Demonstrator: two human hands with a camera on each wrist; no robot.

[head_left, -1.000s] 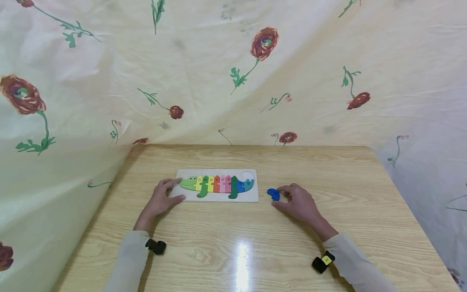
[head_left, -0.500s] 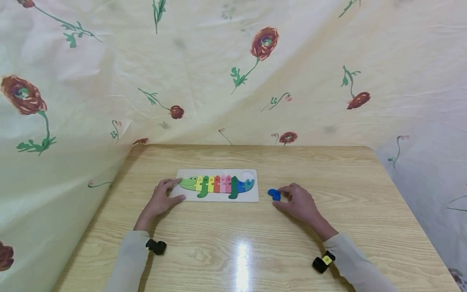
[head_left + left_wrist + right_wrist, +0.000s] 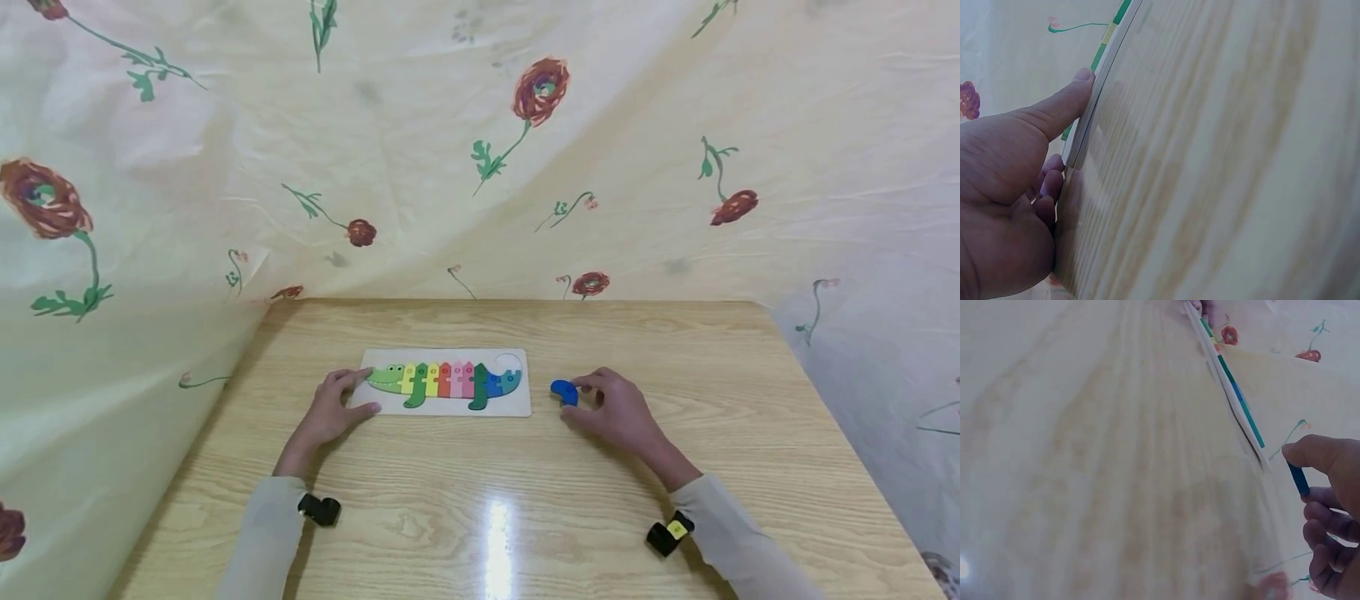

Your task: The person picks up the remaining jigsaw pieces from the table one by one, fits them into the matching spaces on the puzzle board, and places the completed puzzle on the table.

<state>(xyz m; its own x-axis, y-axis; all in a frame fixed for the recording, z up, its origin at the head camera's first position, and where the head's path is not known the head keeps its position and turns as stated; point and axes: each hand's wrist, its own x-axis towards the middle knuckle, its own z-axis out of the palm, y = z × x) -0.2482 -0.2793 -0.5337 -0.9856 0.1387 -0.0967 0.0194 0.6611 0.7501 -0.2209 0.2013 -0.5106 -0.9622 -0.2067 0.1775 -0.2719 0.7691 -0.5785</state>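
A crocodile puzzle board lies flat on the table, filled with a row of coloured pieces from the green head to the blue tail. At the upper right of the tail, a round recess shows bare. My left hand rests on the board's left end, thumb and index fingertips on top. In the left wrist view the thumb lies across the board's edge. To the right of the board, my right hand pinches a curved blue puzzle piece. The right wrist view shows that piece edge-on between thumb and finger.
The wood-grain table extends around the board, with a bright light reflection near its front. Flower-printed cloth hangs behind and on the left. Small black cameras are strapped to both wrists.
The right hand has turned the blue piece and raised it slightly; more of its upper face shows now. The left hand and the board stay in place.
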